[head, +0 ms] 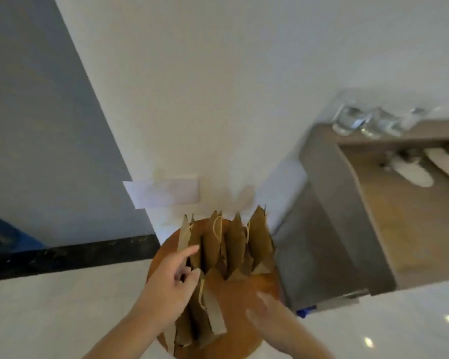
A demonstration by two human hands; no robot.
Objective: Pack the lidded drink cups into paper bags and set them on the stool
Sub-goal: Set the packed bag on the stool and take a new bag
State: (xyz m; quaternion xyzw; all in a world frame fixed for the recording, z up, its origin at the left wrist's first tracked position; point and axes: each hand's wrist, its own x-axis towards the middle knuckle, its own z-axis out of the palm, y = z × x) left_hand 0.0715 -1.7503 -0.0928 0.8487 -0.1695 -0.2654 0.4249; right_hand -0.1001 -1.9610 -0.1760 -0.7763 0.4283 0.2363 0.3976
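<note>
Round stool (235, 290), lower centre, carries a rear row of paper bags (233, 244) and 1 near bag (205, 317) (cups hidden). Left hand (166, 286) pinches the near bag's top, index finger extended. Right hand (267, 309), blurred, shows straight, empty fingers. Best practice: seat the near bag upright, clear of the rim.

Left hand (166, 283), index out, other fingers curled, perhaps in a pinch; right hand (267, 312) blurred, fingers straight.
</note>
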